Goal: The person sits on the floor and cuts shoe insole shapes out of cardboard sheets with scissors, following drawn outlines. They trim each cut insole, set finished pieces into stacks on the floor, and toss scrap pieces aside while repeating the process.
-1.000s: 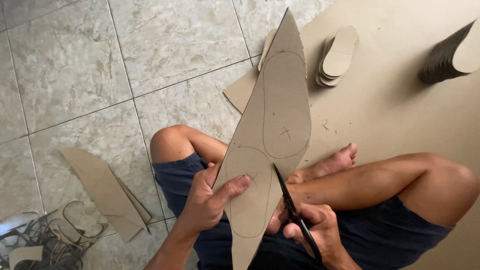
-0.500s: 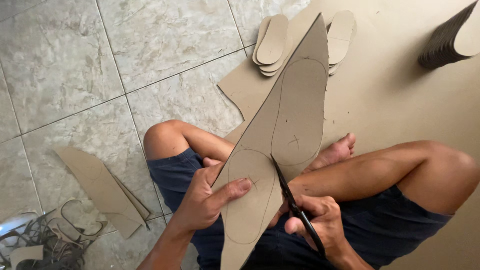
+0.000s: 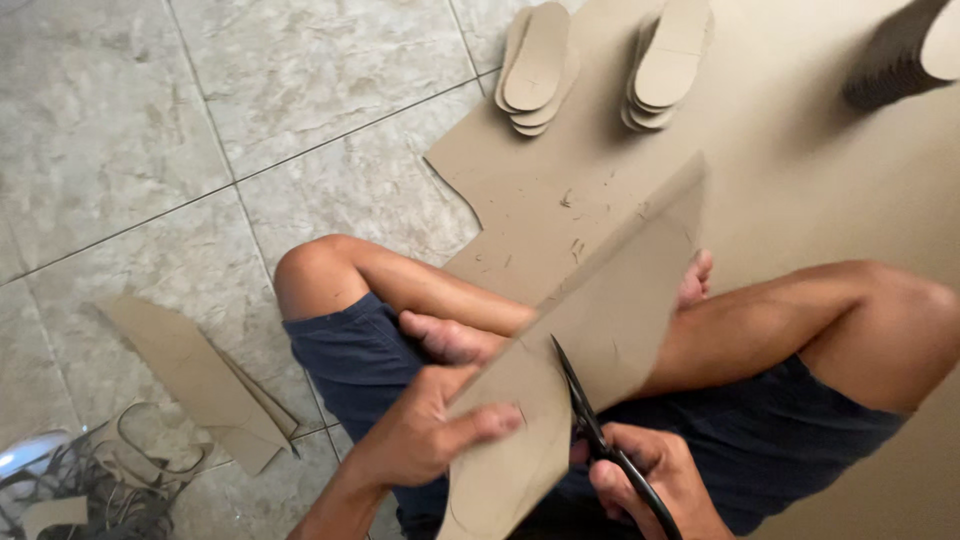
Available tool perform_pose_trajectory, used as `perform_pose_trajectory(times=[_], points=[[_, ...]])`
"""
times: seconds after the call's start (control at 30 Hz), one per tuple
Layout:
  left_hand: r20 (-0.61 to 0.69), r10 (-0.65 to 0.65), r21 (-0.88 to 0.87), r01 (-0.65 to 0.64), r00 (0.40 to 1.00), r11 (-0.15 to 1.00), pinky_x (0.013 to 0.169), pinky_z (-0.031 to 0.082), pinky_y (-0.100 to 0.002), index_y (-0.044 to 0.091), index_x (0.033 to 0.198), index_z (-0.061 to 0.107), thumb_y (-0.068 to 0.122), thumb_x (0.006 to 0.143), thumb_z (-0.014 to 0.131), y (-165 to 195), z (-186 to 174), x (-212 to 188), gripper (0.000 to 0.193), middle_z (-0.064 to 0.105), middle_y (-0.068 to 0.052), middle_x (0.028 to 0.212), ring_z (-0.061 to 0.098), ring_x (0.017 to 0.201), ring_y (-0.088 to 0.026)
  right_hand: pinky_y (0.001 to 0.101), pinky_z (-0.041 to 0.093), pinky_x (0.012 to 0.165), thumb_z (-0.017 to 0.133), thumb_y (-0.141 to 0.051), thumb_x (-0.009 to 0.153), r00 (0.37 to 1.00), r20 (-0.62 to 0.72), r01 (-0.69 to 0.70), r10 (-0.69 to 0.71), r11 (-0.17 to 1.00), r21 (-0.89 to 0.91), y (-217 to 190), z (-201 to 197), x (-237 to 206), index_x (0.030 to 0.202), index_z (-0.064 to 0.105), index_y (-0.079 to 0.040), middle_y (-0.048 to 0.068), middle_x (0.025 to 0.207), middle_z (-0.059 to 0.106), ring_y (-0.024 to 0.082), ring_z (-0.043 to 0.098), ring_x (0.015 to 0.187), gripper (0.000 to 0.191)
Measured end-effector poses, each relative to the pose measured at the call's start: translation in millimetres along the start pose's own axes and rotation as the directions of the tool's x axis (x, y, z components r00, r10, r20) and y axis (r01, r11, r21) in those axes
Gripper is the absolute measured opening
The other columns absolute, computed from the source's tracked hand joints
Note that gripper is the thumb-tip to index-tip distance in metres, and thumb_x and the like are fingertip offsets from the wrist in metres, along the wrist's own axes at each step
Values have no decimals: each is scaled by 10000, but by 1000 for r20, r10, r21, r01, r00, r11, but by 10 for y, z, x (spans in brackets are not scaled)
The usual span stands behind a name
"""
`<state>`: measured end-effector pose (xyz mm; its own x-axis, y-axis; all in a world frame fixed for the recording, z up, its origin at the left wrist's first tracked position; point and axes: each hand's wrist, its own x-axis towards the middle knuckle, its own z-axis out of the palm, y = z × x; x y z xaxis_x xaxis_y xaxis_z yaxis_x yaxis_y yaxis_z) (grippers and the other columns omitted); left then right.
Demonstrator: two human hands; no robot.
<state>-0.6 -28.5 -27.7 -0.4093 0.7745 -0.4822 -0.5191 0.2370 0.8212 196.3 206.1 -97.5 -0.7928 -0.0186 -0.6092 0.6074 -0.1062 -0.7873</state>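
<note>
I sit cross-legged on the floor. My left hand (image 3: 425, 440) grips a long pointed piece of tan cardboard (image 3: 600, 320) with pencilled sole outlines on it, thumb on top near its lower end. My right hand (image 3: 650, 480) holds black scissors (image 3: 590, 425) whose blades bite into the cardboard's right edge beside the left thumb. The cardboard slants up to the right across my knees.
A big tan cardboard sheet (image 3: 800, 160) covers the tiled floor (image 3: 150, 130) at right. Two stacks of cut sole shapes (image 3: 540, 65) (image 3: 670, 60) lie on it, a darker stack (image 3: 900, 60) top right. Offcuts (image 3: 200, 380) and scrap strips (image 3: 110, 480) lie at left.
The cardboard piece has swung down and to the right, now lying flatter. My view has shifted, so the sole stacks sit lower in frame. Both hands keep their grip.
</note>
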Motion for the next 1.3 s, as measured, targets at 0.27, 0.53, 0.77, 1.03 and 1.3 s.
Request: perform_pose_trajectory(times=[0.27, 0.53, 0.77, 1.03, 1.3], points=[[328, -130, -176, 196, 936, 965, 744, 539, -243, -42, 1220, 682, 228, 949, 693, -498, 391, 431, 382, 725, -23, 972, 652, 841, -70, 304, 479, 501, 728, -336, 828, 937, -260, -214, 233, 972, 99, 670, -178, -603, 863, 754, -13, 47, 570, 669, 142, 613, 525, 326], [395, -250, -194, 346, 884, 918, 722, 559, -245, -42, 1198, 682, 241, 903, 737, -732, 506, 654, 412, 736, -37, 965, 680, 819, -80, 328, 306, 397, 809, -263, 831, 712, -488, -496, 504, 854, 159, 528, 8, -785, 776, 777, 27, 61, 433, 550, 160, 474, 387, 297], [-237, -17, -474, -101, 971, 875, 809, 558, -275, -18, 1120, 678, 162, 906, 704, -516, 272, 748, 280, 728, -61, 990, 691, 896, -120, 350, 443, 384, 654, -271, 869, 870, -339, -273, 357, 923, 272, 482, -206, -648, 885, 736, 28, 106, 458, 605, 201, 563, 387, 311], [-745, 198, -425, -683, 637, 595, 812, 540, -334, -2, 1176, 635, 41, 962, 694, -77, 77, 579, 226, 685, -83, 1092, 655, 968, -179, 290, 477, 688, 552, -544, 954, 975, -89, 210, -202, 974, 82, 124, 12, -139, 1209, 680, 42, 72, 768, 673, 147, 612, 717, 652], [-754, 289, -371, -746, 589, 553, 1041, 504, -467, -4, 1414, 493, 31, 991, 649, -222, 701, 493, 452, 609, -110, 1333, 591, 1237, -246, 304, 464, 948, 617, -646, 929, 910, -143, 398, -390, 917, 36, -469, 390, 362, 1362, 541, 54, 83, 1119, 645, 174, 599, 1065, 827]])
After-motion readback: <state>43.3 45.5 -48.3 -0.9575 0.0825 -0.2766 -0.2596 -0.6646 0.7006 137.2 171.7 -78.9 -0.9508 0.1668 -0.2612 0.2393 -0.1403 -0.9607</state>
